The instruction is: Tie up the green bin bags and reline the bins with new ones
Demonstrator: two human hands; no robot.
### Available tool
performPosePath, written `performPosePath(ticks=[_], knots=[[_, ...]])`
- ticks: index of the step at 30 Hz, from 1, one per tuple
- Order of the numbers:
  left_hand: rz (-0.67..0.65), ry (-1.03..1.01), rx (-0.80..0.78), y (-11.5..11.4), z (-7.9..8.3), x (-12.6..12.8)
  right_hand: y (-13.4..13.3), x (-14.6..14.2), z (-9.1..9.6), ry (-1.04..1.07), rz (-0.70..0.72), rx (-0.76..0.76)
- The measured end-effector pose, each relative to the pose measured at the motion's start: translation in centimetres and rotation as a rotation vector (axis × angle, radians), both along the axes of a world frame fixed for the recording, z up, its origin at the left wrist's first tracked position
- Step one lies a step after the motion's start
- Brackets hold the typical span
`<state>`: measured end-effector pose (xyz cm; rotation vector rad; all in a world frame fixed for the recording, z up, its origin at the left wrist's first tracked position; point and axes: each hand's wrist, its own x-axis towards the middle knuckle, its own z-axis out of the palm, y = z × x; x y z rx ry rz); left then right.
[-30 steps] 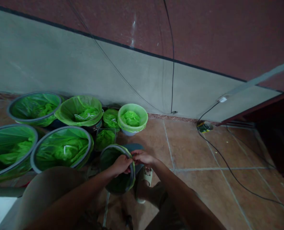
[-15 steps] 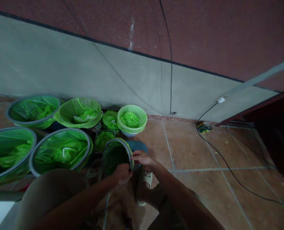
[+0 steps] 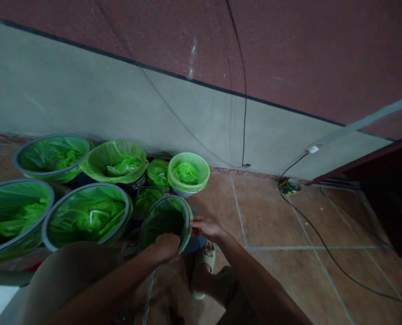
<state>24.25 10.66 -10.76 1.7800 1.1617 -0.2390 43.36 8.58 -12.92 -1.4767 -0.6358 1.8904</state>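
A trash bin (image 3: 188, 216) with a grey rim ring and a green bag lining it stands between my feet, close to the row of bins. My left hand (image 3: 168, 246) is closed over the near edge of its rim, fingers reaching inside and partly hidden. On the right side of the rim, my right hand (image 3: 206, 227) pinches the edge, where the green bag folds over the outside. The bluish body of the bin shows below my right hand. The bottom inside the bin is dark.
Several bins with green bags, such as the ringed bin (image 3: 128, 198) and the pale bucket (image 3: 206, 174), line the wall on the left. A black cable (image 3: 318, 237) runs over the tiled floor past a small can (image 3: 289, 186). My slippered foot (image 3: 205, 259) stands beside the bin.
My left hand has slid left along the near rim. The bin's mouth now faces up more and looks wider. My right hand stays at the right edge. The view has shifted slightly.
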Motion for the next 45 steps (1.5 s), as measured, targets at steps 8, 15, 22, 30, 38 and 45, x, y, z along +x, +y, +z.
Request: performPosePath(ticks=[8,15,22,30,38,45], knots=[[0.147,0.167,0.372,3.2,1.2,1.3,-0.7,-0.7,-0.2,-0.065,0.291,-0.123],[0.471,-0.17,-0.123,1.9,0.2,2.2,-0.8,-0.3,0.4,-0.085,0.417,-0.059],[0.371,-0.276,-0.299,0.8,0.2,2.4,-0.9,-0.6,0.3,-0.008,0.143,-0.063],[0.213,-0.216,-0.375,0.7,-0.1,2.3,-0.7,0.5,0.3,-0.044,0.312,-0.123],[0.177,-0.226,-0.407,-0.6,-0.3,2.4,-0.4,-0.3,-0.9,0.009,0.046,-0.038],[0.054,-0.279,-0.406,-1.6,-0.6,2.2,-0.3,0.4,-1.9,-0.093,0.051,-0.113]])
